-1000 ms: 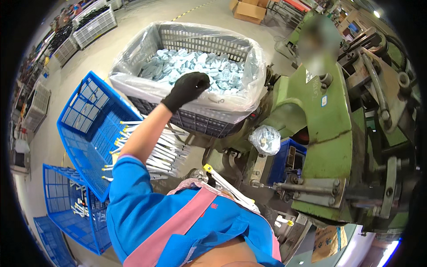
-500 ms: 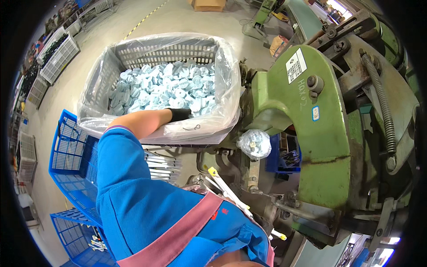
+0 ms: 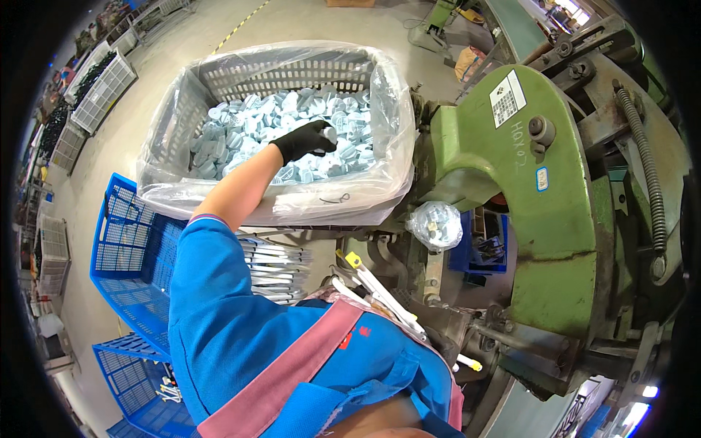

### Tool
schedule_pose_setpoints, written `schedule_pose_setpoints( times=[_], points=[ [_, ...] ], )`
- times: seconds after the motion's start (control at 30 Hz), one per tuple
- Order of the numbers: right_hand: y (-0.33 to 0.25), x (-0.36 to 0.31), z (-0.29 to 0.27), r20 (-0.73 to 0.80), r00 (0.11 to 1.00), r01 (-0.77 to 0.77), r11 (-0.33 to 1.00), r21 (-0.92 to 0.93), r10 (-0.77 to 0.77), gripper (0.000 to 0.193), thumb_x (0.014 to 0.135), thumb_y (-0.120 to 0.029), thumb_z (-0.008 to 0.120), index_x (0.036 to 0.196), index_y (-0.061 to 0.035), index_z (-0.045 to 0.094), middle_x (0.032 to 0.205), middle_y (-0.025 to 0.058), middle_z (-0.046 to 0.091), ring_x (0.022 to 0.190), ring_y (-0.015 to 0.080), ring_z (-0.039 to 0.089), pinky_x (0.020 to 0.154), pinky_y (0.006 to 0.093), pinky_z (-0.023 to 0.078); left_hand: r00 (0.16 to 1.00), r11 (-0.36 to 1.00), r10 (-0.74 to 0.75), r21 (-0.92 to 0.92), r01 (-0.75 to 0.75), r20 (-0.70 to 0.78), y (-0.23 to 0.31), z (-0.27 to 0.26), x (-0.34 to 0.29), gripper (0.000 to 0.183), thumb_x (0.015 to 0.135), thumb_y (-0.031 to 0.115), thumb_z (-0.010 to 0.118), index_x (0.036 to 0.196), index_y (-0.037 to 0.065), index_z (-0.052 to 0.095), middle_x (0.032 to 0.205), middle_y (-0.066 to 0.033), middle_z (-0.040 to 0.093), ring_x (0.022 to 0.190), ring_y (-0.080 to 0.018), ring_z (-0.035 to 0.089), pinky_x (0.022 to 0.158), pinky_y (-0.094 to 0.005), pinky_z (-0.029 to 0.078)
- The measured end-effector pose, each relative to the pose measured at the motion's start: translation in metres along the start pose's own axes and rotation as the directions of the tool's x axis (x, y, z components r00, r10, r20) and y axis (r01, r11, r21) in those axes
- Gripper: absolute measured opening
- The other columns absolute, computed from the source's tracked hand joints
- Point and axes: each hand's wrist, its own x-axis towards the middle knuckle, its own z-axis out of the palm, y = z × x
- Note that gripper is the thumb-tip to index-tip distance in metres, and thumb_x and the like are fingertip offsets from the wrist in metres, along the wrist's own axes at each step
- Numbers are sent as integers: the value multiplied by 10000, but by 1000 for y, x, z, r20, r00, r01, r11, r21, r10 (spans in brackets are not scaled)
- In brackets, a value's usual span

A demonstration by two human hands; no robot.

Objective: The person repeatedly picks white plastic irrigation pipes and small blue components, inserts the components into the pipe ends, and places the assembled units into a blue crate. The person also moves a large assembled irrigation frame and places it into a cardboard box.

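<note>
A black glove covers my left hand [image 3: 302, 142], which reaches over a large basket [image 3: 241, 69] lined with clear plastic film [image 3: 292, 206]. Between its fingers is a pale blue plastic piece [image 3: 330, 135], raised slightly above the heap. Many similar pale blue round plastic parts [image 3: 252, 117] fill the basket. My right hand is outside the picture. Close to my chest lie white rods [image 3: 385, 296] with yellow ends, partly hidden by my clothing. More white rods [image 3: 274, 263] lie in a stack below the basket.
A green press-like machine [image 3: 558, 212] stands at the right, with a long spring. Beside it sit a plastic-wrapped bowl of small parts [image 3: 436, 225] and a blue bin [image 3: 467, 248]. Blue crates [image 3: 135, 255] stand at the left; grey crates [image 3: 104, 89] line the far left.
My left hand has come up from inside the basket's near side and moved farther over the heap, now with a pale blue plastic piece showing in its fingers. The view has shifted slightly.
</note>
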Motion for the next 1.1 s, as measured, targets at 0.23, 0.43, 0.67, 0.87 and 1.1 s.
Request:
schedule_pose_setpoints(
  times=[0.23, 0.43, 0.67, 0.87, 1.1],
  points=[
    [-8, 8, -15, -1, 1000, -17, 1000, 23, 17, 361, 664, -211, 759, 1012, -133, 704, 838, 103, 684, 766, 290, 661, 669, 381, 508, 989, 982, 124, 132, -135, 83, 28, 16, -12, 440, 822, 77, 706, 1227, 82, 532, 1002, -21, 577, 829, -107, 545, 738, -261, 499],
    [4, 8, -13, 88, 995, -34, 992, -125, 45, 428, 744, -272, 714, 1150, -159, 642, 1004, 128, 666, 899, 304, 646, 720, 406, 514, 888, 817, 451, 361, -449, 85, 69, 69, -82, 385, 854, -6, 638, 1218, 83, 549, 1074, 5, 570, 846, -76, 554, 759, -252, 492],
    [12, 20, -62, 469, 883, -183, 932, 313, 16, 454, 924, -210, 573, 1341, -53, 487, 1340, 157, 511, 1194, 278, 500, 1053, 354, 355, 927, 933, 349, -146, -330, 138, 55, 171, -166, 394, 814, 8, 652, 1191, 73, 556, 1095, -6, 570, 1006, -91, 517, 868, -261, 440],
    [48, 24, -66, 172, 940, 293, 956, 30, -293, 425, 785, -341, 657, 1134, -100, 637, 987, 131, 654, 857, 291, 628, 741, 402, 478, 922, 944, 329, -94, -316, 206, 21, 284, -190, 339, 879, 158, 678, 1178, 67, 546, 1053, -17, 561, 1006, -96, 519, 872, -259, 435],
    [104, 8, -80, 152, 887, 461, 864, -205, -437, 295, 777, -398, 661, 946, -160, 699, 730, 91, 653, 691, 253, 652, 584, 385, 485, 995, 955, 102, -278, -101, -9, -3, 370, -206, 347, 957, 243, 568, 1229, 29, 546, 983, 3, 582, 805, -54, 501, 684, -221, 427]
  ],
)
